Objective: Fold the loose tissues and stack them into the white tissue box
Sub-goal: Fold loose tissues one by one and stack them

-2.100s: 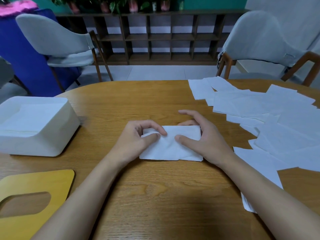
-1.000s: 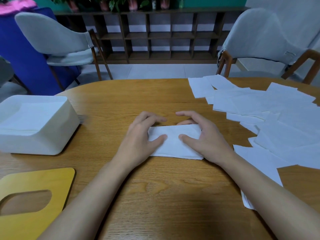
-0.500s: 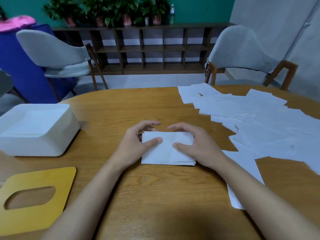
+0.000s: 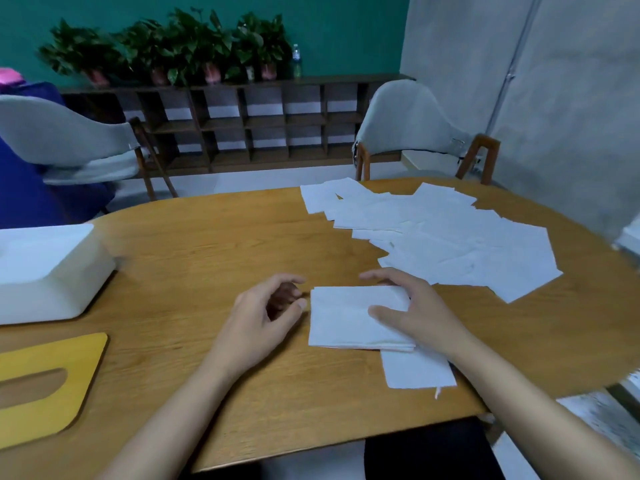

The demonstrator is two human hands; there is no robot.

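Observation:
A folded white tissue (image 4: 346,315) lies flat on the wooden table (image 4: 214,244) in front of me. My right hand (image 4: 412,310) rests on its right half, thumb and fingers pinching that end. Just left of the tissue, my left hand (image 4: 266,310) is off it, fingers loosely curled and empty. The white tissue box (image 4: 52,271) stands open at the far left with folded tissues inside. Several loose tissues (image 4: 450,237) are spread over the table's right side, and one loose tissue (image 4: 415,370) lies under my right wrist.
A yellow wooden box lid (image 4: 41,382) with an oval slot lies at the near left. Two grey chairs (image 4: 412,133) stand beyond the table, in front of a dark shelf unit (image 4: 242,123) with potted plants. The table's near edge is close to my body.
My left hand has let go of the folded tissue and drawn off to its left. My head has lifted and turned right, so the whole scene sits lower and further left.

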